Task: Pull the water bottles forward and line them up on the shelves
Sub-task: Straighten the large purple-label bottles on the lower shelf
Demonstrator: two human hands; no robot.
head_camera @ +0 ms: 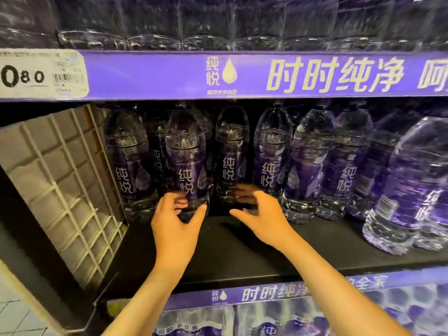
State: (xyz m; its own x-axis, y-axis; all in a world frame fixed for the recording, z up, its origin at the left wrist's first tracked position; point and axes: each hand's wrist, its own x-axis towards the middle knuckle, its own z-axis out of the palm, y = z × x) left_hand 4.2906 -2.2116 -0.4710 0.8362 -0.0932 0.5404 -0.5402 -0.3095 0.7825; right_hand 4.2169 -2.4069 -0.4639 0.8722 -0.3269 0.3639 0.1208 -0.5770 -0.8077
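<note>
On the dark middle shelf stand clear plastic water bottles with purple labels, filled with clear water, set back from the front edge. The left hand grips the base of one bottle – thumb on its right side, fingers curled round the left. The right hand reaches to the next bottle; its fingers are blurred, spread and loosely bent near the bottle's base, and it seems to hold nothing. Further right, two bottles stand closer to the front. At the left leans a grey plastic grid crate. A purple strip with white characters carries a white price tag.
</note>
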